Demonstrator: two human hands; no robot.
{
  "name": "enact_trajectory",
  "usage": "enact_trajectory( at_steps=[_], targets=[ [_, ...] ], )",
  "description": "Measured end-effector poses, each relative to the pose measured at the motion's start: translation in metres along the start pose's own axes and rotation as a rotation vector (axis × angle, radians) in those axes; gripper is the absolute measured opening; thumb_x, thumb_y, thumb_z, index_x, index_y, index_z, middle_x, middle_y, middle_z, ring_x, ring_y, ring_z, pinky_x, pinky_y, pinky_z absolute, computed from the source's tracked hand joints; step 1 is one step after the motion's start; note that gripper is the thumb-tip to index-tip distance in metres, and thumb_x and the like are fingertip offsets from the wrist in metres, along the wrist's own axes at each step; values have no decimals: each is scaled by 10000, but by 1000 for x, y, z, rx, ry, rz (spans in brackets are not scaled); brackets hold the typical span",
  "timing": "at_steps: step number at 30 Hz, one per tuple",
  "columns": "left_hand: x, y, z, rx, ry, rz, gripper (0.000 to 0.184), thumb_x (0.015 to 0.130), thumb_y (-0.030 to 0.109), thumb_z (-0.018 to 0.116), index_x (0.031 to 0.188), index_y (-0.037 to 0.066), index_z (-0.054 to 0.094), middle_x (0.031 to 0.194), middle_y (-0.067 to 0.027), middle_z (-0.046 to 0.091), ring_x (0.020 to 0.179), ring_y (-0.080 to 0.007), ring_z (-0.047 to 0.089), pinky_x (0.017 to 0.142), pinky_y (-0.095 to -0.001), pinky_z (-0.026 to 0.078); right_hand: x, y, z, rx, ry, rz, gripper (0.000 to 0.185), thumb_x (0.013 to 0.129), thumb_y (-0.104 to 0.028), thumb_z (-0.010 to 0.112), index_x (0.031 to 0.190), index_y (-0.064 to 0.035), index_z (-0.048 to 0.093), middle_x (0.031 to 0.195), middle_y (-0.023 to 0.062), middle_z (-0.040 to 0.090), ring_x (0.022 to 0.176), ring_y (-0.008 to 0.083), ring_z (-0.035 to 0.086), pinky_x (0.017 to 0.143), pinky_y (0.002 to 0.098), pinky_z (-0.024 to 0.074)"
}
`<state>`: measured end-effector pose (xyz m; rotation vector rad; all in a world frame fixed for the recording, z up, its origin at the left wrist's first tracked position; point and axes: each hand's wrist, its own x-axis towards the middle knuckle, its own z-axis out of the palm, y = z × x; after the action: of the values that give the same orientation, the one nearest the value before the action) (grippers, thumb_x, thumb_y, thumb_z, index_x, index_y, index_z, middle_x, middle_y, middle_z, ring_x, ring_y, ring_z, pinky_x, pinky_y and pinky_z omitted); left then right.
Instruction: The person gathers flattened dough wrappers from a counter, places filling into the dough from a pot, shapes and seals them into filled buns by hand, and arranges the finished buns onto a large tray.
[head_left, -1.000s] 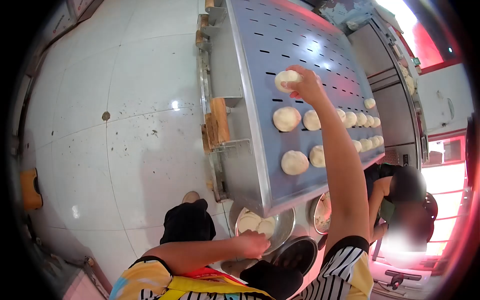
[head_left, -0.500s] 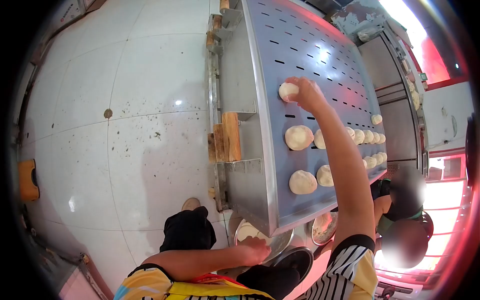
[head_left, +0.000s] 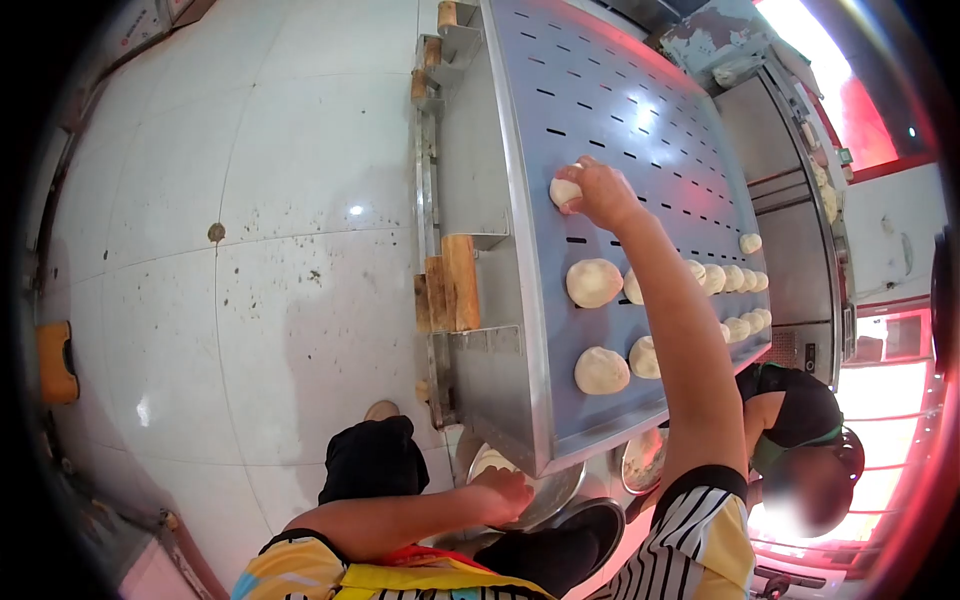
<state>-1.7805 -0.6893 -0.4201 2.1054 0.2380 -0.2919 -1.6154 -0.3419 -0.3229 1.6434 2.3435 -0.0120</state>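
A slotted tray stretches ahead; below its near corner sits a bowl. The left hand hangs over the bowl — I cannot tell whether it holds anything. The right hand grips a dough ball at the tray's left side, beyond two rows of balls — whether touching the tray is unclear.

Worktop: room is left over the slotted far part.
Near end: blocked by two dough rows, crossed by the right forearm.
Left edge: flanked by wooden handles.
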Motion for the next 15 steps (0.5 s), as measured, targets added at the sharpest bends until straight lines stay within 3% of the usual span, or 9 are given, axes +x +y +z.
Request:
enact_trajectory(
  at_steps=[5, 8, 15],
  targets=[
    [6, 6, 2, -32, 53, 62, 411, 801, 289, 672, 1057, -3, 537, 987, -199, 608, 933, -344, 631, 745, -446, 522, -5, -21, -19, 47, 68, 227, 595, 693, -425, 760, 1177, -143, 559, 1136, 96, 583, 1030, 286, 593, 853, 390, 489],
    [10, 9, 4, -77, 29, 61, 393, 802, 286, 670, 1038, 1, 536, 984, -199, 610, 950, -349, 627, 757, -444, 523, 4, -22, -14, 124, -69, 347, 559, 704, -396, 763, 1151, -120, 572, 1098, 119, 604, 1013, 306, 595, 835, 399, 488],
    [9, 5, 0, -149, 54, -28, 348, 814, 269, 653, 985, -3, 520, 979, -212, 607, 939, -345, 625, 777, -444, 518, -5, -3, 8, 149, 131, 134, 422, 733, -286, 753, 1088, -115, 603, 1002, 128, 607, 944, 324, 596, 802, 411, 479]
  ],
)
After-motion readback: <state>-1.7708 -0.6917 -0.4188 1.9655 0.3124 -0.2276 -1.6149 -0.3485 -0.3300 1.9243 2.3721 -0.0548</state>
